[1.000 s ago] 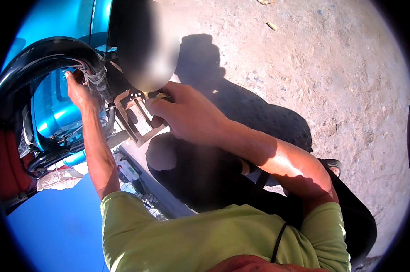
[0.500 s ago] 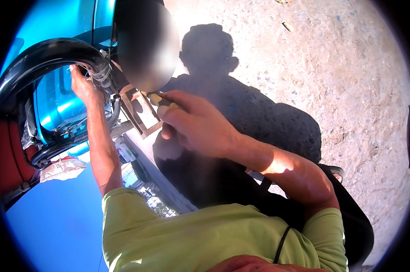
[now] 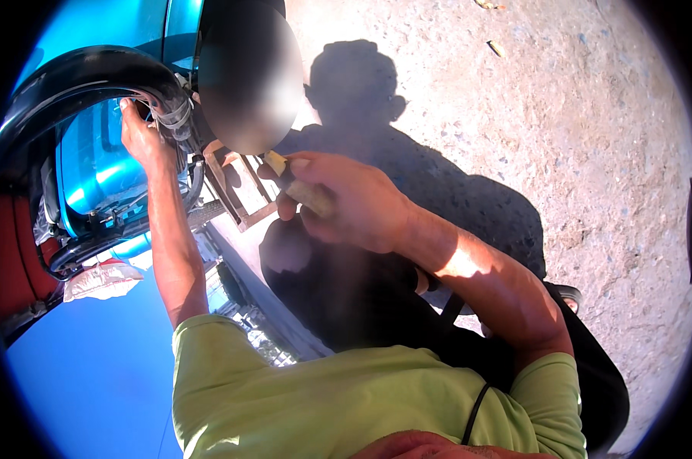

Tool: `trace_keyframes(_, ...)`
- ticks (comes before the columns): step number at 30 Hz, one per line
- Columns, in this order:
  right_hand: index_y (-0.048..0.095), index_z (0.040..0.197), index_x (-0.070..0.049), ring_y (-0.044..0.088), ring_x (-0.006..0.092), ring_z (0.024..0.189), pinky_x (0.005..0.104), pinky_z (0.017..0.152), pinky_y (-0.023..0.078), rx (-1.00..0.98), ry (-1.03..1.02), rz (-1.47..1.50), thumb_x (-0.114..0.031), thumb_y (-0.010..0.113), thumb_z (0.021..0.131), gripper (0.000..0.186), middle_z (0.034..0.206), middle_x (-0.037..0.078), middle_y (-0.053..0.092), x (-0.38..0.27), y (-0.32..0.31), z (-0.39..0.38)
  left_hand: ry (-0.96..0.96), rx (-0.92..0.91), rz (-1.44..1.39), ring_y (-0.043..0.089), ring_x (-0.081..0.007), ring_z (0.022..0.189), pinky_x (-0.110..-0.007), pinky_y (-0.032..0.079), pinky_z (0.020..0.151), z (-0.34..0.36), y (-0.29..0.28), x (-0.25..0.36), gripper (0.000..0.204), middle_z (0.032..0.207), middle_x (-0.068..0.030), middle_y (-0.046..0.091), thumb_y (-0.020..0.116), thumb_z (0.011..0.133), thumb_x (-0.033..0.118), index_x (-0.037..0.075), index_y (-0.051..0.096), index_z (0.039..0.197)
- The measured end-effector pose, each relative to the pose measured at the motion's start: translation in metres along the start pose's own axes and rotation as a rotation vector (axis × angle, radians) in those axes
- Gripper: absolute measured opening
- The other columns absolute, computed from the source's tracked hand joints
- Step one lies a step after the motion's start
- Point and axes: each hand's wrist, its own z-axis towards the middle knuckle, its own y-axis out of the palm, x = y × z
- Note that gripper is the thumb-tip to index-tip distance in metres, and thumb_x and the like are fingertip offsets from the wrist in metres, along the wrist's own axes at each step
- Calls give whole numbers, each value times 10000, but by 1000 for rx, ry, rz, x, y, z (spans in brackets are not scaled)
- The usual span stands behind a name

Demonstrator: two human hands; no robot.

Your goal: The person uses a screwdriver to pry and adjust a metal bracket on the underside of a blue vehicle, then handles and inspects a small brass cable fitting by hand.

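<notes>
My left hand [image 3: 141,138] is raised beneath a curved black tubular bar [image 3: 63,67] on a glossy turquoise vehicle [image 3: 101,180], its fingers closed near some tape-wrapped metalwork [image 3: 177,113]; what they grip is hidden. My right hand [image 3: 346,199] is wrapped round a tool [image 3: 306,197] with a worn, thick handle and a small yellow part, held beside a rusty metal frame [image 3: 258,216]. A blurred oval [image 3: 246,76] hides whatever lies above the tool.
Pale rough concrete ground [image 3: 576,122] fills the right, with my shadow across it. My dark-clad legs are below my right arm. A red panel [image 3: 13,252] and a whitish sack [image 3: 101,281] sit at the left, with blue sky beyond.
My left hand has risen slightly in the picture, along with the bar. My right hand has shifted rightward from a second ago and turned, showing more of the tool's handle.
</notes>
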Motion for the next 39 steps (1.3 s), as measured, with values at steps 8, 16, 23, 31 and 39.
trace_keyframes(8, 592, 1213, -82, 475, 126, 576, 257, 510, 363, -15, 34, 58, -325, 424, 1012, 357, 886, 91, 626, 5, -2, 2, 5, 15, 9, 630, -207, 956, -330, 508, 850, 1, -2, -2, 469, 1096, -153, 668, 473, 1053, 348, -86, 619, 1150)
trace_keyframes(16, 555, 1318, -70, 479, 102, 706, 233, 588, 389, -174, 33, 86, -374, 427, 990, 464, 920, 42, 597, 9, -12, 4, 14, 1, 5, 641, -203, 960, -342, 511, 853, 0, -3, -3, 433, 1098, -118, 667, 494, 1041, 353, -40, 618, 1174)
trace_keyframes(23, 570, 1259, -49, 452, 125, 472, 237, 448, 341, -172, 55, 237, -325, 340, 1025, 429, 828, 108, 619, 14, -13, 13, -3, 6, 9, 638, -193, 983, -343, 501, 880, -8, 1, 3, 407, 1111, -103, 672, 501, 1039, 338, -26, 624, 1175)
trace_keyframes(31, 535, 1313, -36, 458, 107, 456, 227, 436, 359, -421, 129, 457, -353, 309, 1027, 483, 821, 94, 623, 29, -33, 34, 25, 14, -20, 650, -222, 981, -353, 507, 886, -8, 3, 1, 471, 1138, -150, 680, 502, 1039, 349, -85, 622, 1176)
trace_keyframes(39, 570, 1272, 23, 541, 126, 544, 226, 460, 461, -447, 137, 524, -370, 496, 963, 505, 820, 86, 608, 44, -47, 54, 77, 37, 76, 669, -233, 924, -351, 523, 851, -3, -3, -5, 506, 1084, -171, 698, 497, 1038, 358, -116, 637, 1148)
